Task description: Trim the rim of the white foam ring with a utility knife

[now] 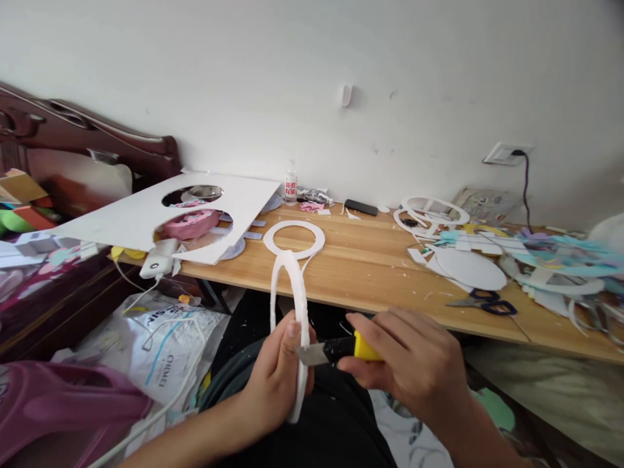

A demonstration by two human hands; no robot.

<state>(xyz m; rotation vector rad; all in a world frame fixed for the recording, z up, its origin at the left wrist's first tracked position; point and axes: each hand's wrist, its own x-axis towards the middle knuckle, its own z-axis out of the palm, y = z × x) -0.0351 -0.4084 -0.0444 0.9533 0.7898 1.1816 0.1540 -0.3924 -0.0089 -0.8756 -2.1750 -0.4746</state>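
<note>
The ring (297,286) stands on edge above the person's lap (341,422), just off the near side of the desk (361,260), seemingly so that its narrow rim meets the knife (361,347) while the arms have room. Its top overlaps a second ring (319,242) lying flat on the desk; whether they touch, I cannot tell. The sheet (117,211) with two round holes probably sits off to the left to leave the middle free, and the scissors (490,303) lie within reach on the right, near the scraps (470,270).

The left hand (266,377) is closed around the ring's lower part, thumb against its face, likely steadying it against the blade. The right hand (414,351) is curled around the knife's yellow and black handle, with the blade pointing left and lying against the ring, close to the left thumb
</note>
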